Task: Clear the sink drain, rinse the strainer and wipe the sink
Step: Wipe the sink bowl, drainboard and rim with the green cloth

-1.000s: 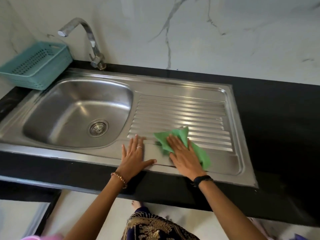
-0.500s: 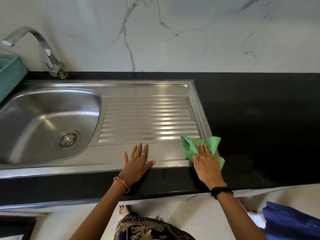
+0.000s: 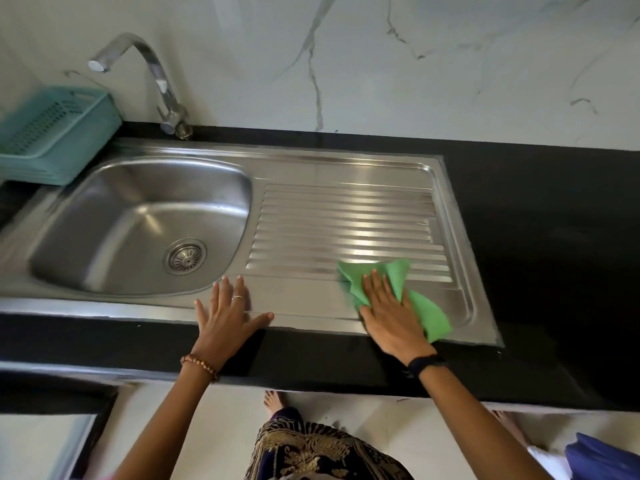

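A: Sink fills our view, strainer seated at nine o'clock. Why is our left hand flat, fingers spread?

B: We brace there, so our right hand presses the green cloth flat, wiping at four o'clock

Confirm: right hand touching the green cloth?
Touching. The head view shows the right hand lying flat with straight fingers on the green cloth, pressing it onto the steel drainboard; cloth shows on both sides of the hand.
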Demonstrator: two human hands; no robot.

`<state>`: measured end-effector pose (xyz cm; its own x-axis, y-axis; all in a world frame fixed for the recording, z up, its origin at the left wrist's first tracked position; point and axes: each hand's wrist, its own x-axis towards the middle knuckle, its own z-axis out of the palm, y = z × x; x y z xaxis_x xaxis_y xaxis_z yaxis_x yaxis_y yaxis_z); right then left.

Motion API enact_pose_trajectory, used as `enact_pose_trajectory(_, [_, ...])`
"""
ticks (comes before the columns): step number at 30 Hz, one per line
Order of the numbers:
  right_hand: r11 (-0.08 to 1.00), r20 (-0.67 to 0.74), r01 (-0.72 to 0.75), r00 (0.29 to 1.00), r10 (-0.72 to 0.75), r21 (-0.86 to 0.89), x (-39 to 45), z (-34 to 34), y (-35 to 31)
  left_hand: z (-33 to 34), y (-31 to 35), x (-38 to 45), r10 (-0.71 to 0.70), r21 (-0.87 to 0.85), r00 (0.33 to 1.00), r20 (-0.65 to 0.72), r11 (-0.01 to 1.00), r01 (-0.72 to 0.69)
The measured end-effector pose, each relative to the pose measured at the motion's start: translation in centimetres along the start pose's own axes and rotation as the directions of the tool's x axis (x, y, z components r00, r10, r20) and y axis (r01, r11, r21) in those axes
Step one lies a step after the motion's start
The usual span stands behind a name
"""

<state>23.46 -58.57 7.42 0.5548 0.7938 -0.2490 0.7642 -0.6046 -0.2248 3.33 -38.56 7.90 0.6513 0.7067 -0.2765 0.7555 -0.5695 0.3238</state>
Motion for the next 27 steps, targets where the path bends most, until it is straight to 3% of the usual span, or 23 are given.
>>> enact_pose_trajectory(7, [0.946, 0.043, 0.32, 0.947, -0.319, -0.041, 8.3, 1.0, -12.5, -0.3, -2.4, -0.7, -0.09, -0.08, 0.994, -0.069, 0.993, 0.085])
enact_pose_trajectory(12, [0.84, 0.109, 0.54, 0.839, -0.533, -0.051, 11.0, 1.6, -19.0, -1.4, -2.7, -1.2, -0.133, -0.308, 0.982, -0.132, 0.947, 0.087])
enact_pose_trajectory(16, [0.736, 0.151, 0.677, 0.73, -0.666, -0.025, 9.3, 1.6, -17.6, -2.0, -3.8, -2.0, -0.14, -0.437, 0.985, -0.101, 0.895, 0.082])
enact_pose_trajectory(18, [0.723, 0.15, 0.69, 0.712, -0.686, 0.033, 8.1, 1.4, -16.2, -1.9, -3.5, -2.0, -0.15, -0.436, 0.986, -0.069, 0.894, 0.106])
enact_pose_trajectory(22, [0.765, 0.153, 0.627, 0.75, -0.644, 0.148, 5.9, 0.6, -12.9, -1.3, -1.6, -1.7, -0.15, -0.31, 0.983, -0.109, 0.944, 0.11])
enact_pose_trajectory(27, [0.838, 0.126, 0.536, 0.829, -0.545, 0.101, 2.9, -0.4, -5.2, 0.8, 4.2, -1.5, 0.109, -0.208, 0.994, -0.023, 0.972, -0.112])
